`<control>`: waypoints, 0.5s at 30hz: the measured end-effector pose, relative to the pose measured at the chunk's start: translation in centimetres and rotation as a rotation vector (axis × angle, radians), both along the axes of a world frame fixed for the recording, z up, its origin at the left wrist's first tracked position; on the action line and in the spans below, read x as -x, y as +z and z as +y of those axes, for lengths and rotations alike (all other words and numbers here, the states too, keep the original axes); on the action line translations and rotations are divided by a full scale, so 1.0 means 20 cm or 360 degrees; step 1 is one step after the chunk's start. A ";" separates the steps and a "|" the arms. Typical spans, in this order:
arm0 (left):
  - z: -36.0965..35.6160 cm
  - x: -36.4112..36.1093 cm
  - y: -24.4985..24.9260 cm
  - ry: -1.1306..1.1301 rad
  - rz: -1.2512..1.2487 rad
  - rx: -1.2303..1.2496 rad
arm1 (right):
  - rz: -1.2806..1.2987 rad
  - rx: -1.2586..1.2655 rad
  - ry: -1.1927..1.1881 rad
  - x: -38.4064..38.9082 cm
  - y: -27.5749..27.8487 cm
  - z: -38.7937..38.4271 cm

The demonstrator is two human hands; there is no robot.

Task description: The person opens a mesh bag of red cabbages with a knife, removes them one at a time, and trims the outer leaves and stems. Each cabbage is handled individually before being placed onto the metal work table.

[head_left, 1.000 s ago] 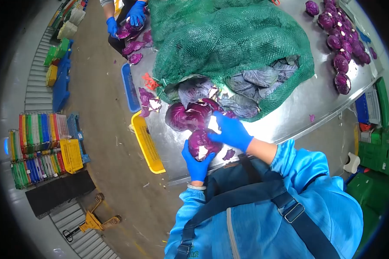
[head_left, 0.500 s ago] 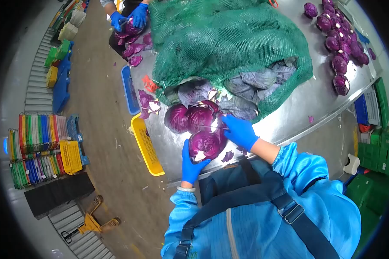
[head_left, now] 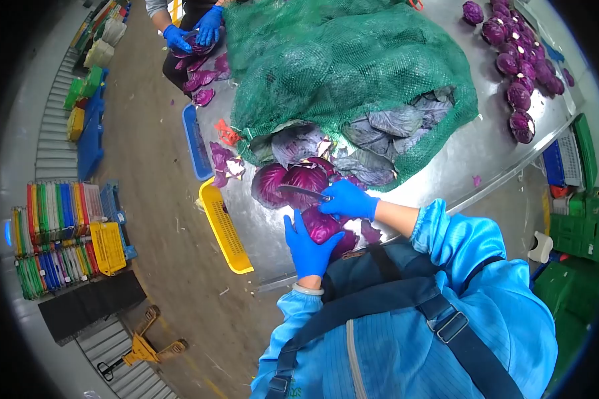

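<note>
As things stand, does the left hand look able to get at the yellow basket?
Likely yes: nothing visible stands between the left hand and the yellow basket across the steel table, though the hand would first have to leave the red cabbage.

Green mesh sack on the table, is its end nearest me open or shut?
Open. The green mesh sack gapes at that end, and red cabbages show there with no mesh over them.

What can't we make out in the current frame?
Head view:
- Knife handle: mostly hidden in the right hand.
- Cabbage, lower left side: behind the left hand.
- Mesh bag, far end: cut off by the top edge.
- Other person's head: cut off there too.
</note>
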State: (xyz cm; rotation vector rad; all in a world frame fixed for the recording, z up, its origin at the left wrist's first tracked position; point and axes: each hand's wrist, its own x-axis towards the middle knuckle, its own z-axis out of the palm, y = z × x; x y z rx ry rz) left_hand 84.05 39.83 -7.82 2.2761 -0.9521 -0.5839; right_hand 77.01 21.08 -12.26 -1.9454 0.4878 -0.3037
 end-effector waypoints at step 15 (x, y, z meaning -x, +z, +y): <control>0.17 -0.30 -0.12 0.0501 0.0878 0.0746 | 0.0285 -0.0210 -0.0018 0.06 0.23 0.24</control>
